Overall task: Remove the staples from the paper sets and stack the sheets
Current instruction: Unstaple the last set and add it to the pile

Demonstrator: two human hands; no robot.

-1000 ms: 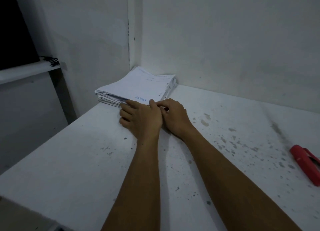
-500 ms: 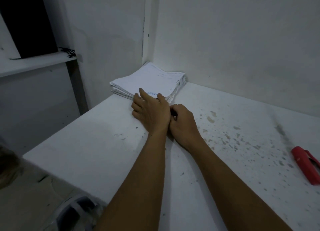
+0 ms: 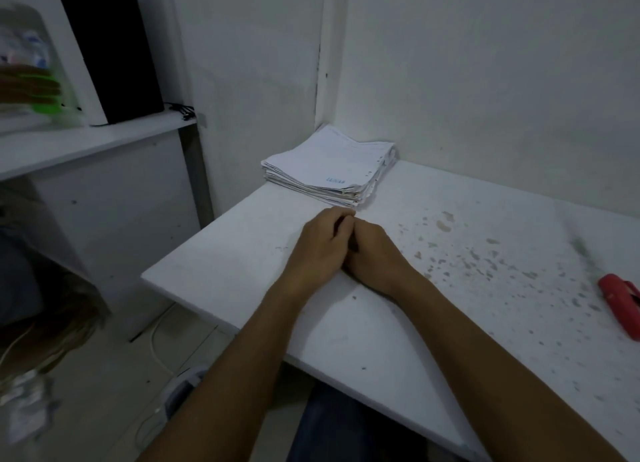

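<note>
Sitting in the far corner of the white table (image 3: 242, 274), against both walls, the paper stack (image 3: 329, 168) lies flat, its sheets slightly fanned at the near edge, with punched holes along the right side and a small blue printed mark on the top sheet. Nothing rests on it.

Just in front of the stack, apart from it, the person's two hands meet on the table top. The left hand (image 3: 317, 250) lies with its back up, fingers (image 3: 341, 217) curled inward at the tips. The right hand (image 3: 375, 253) presses against it from the side, its fingers tucked under and hidden behind the left hand. Whether either hand pinches something small between them cannot be told; no object shows in the grasp. Both bare forearms run back across the table toward the viewer.

A red staple remover (image 3: 621, 304) lies at the table's right edge, well apart from the hands and partly cut off by the frame. Grey flecks and stains mark the surface between it and the hands.

To the left, a white shelf (image 3: 86, 142) carries a black box (image 3: 110, 49) and blurred items. Cables lie on the floor below.
</note>
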